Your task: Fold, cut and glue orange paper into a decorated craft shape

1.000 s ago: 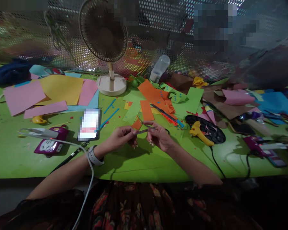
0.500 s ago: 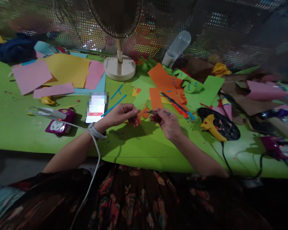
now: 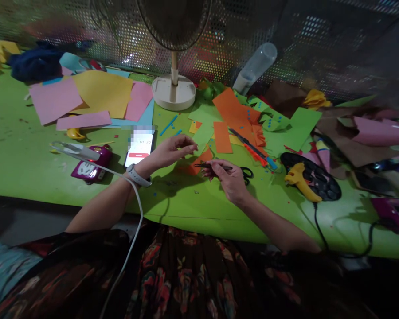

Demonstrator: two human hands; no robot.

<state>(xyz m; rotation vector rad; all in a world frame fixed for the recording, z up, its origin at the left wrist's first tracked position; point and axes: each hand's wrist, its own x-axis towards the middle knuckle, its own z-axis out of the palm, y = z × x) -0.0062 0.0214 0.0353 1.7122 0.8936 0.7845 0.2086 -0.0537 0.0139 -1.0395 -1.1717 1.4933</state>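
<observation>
My right hand is closed round dark tweezers, whose tips point left over the green table. My left hand hovers to the left of the tips, fingers loosely stretched and apart, with nothing visible in them. Below and between the two hands lies a cut orange paper piece, partly in shadow. Black scissors rest just right of my right hand, only their handle loops showing. An orange paper strip lies beyond the hands, beside a cutter knife.
A phone and a purple power socket lie left, with a white cable crossing my left wrist. The fan base stands behind. To the right, a yellow glue gun rests on a black tray. Paper scraps lie along the back.
My left hand has lifted and its fingers have loosened apart. My right hand, still holding the tweezers, has come down a little, and the scissor handles now show. The view has shifted slightly.
</observation>
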